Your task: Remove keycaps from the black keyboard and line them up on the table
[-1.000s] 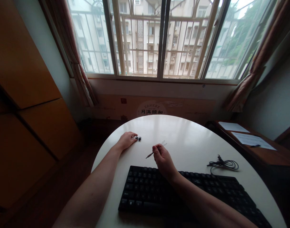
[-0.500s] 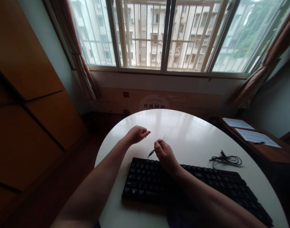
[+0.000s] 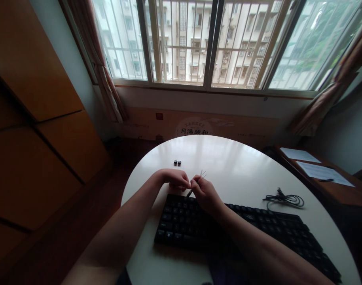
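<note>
My right hand (image 3: pixel 207 194) is closed around a slim keycap puller (image 3: pixel 189 193). Its thin wire loops stick out above the fist, while the dark lower end points down at the top left of the black keyboard (image 3: pixel 181 221). Close against it, my left hand (image 3: pixel 177 179) has its fingers curled together, fingertips meeting the right hand near the puller. Whatever those fingers may hold is hidden. Beyond the left hand, two small black keycaps (image 3: pixel 177 162) lie side by side on the white table. My right forearm covers the middle of the keyboard.
A coiled black cable (image 3: pixel 286 199) rests on the round white table (image 3: pixel 234 158) behind the keyboard's right part. To the right stands a brown desk (image 3: pixel 347 192) with paper sheets (image 3: pixel 325 173) and a dark pen. Windows and a cardboard panel (image 3: pixel 240 122) are beyond.
My left hand has come back toward me and right, meeting the right hand, and the two keycaps now show where it was. The right hand still grips the puller.
</note>
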`<move>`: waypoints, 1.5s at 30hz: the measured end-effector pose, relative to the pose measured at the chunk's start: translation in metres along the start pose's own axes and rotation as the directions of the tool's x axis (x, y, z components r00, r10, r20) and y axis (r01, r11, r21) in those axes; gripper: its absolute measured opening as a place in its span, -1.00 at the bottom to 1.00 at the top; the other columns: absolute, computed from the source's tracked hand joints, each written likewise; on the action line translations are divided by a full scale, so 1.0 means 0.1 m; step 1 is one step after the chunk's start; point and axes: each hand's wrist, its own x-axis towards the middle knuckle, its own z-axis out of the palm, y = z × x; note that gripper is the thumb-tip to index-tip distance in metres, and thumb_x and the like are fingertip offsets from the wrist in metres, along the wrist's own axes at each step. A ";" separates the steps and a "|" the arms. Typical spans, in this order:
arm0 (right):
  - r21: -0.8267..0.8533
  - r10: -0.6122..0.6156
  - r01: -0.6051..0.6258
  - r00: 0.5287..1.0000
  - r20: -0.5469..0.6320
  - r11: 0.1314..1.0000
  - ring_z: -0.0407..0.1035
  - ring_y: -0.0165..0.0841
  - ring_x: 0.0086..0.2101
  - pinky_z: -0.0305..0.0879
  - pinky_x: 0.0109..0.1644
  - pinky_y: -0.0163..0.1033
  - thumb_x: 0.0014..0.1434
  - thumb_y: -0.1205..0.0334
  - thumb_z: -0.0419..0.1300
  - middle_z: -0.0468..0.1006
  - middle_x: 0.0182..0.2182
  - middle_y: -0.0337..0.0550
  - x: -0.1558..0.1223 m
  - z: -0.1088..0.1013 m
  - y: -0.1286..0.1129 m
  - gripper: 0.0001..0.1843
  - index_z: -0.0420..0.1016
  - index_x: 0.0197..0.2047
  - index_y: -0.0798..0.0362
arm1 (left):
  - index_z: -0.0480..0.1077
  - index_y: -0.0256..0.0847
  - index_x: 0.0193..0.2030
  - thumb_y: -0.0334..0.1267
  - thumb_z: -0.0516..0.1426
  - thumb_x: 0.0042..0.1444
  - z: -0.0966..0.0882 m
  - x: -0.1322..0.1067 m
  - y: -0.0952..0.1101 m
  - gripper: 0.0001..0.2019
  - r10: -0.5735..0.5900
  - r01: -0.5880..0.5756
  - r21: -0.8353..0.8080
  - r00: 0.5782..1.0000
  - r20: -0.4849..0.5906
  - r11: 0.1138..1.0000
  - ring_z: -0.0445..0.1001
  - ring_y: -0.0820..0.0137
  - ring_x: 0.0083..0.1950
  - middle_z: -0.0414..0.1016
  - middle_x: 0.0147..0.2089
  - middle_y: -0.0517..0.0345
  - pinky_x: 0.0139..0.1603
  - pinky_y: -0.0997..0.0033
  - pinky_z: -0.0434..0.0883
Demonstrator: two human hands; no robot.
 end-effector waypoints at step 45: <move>-0.033 -0.208 0.207 0.977 -0.043 0.978 0.25 -0.47 -0.55 0.15 -0.42 -0.39 0.28 0.16 0.09 0.44 -0.58 -0.26 -0.12 0.07 -0.03 -0.72 0.48 -0.40 0.09 | 0.42 -0.22 -0.46 -0.12 0.35 -0.15 -0.04 -0.03 -0.03 -0.74 0.028 -0.033 0.036 0.992 0.122 0.999 0.28 0.50 -0.62 0.36 -0.65 0.27 -0.62 0.53 0.12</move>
